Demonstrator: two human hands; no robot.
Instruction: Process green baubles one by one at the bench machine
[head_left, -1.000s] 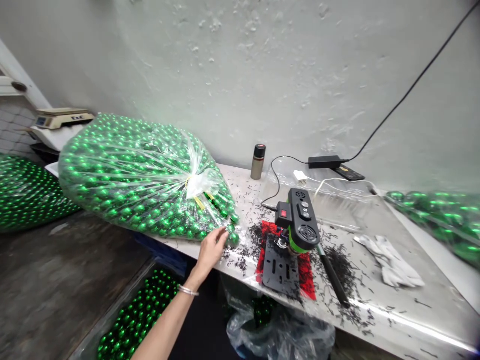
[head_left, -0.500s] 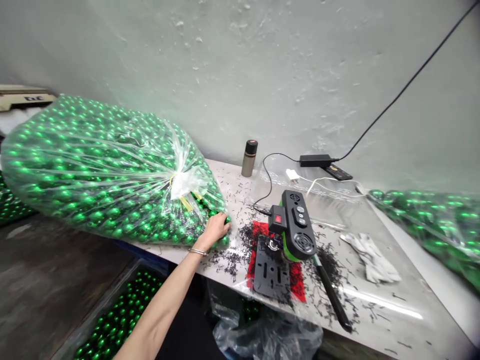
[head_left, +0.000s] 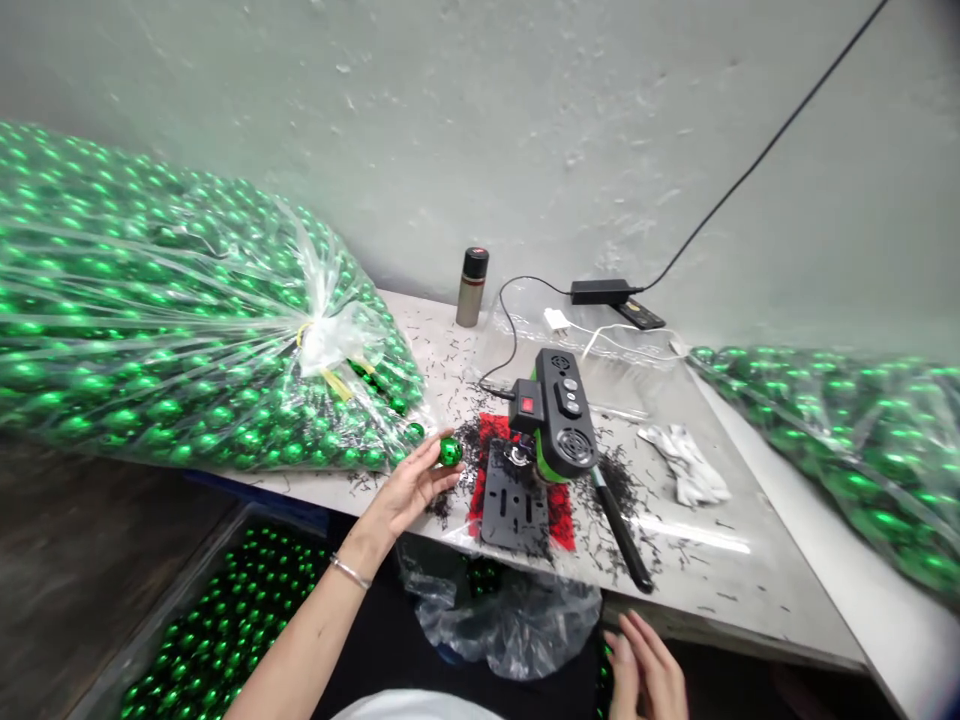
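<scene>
My left hand (head_left: 411,488) holds a shiny green ball (head_left: 450,451) at its fingertips, over the table just left of the machine. Beside those fingers is the tied mouth of a big clear bag of green balls (head_left: 225,390). The small black bench machine (head_left: 568,412) has a long handle (head_left: 622,530) and a slotted base plate (head_left: 514,505) on red cloth (head_left: 561,520). Low at the front edge of the table, my right hand (head_left: 646,668) has its fingers loosely bent and apart, with no held thing visible. Green glints show behind it.
Short black bits are strewn over the table (head_left: 720,560). A bottle (head_left: 472,288), a power adapter (head_left: 600,292), a white plug (head_left: 556,320) and white gloves (head_left: 686,465) lie around. Another bag of green balls (head_left: 862,450) stands right; a container of balls (head_left: 225,610) sits below left.
My left hand has drawn back from the bag's mouth and turned over, now with a green ball showing in its fingers. My right hand has come into view at the bottom. The view has shifted.
</scene>
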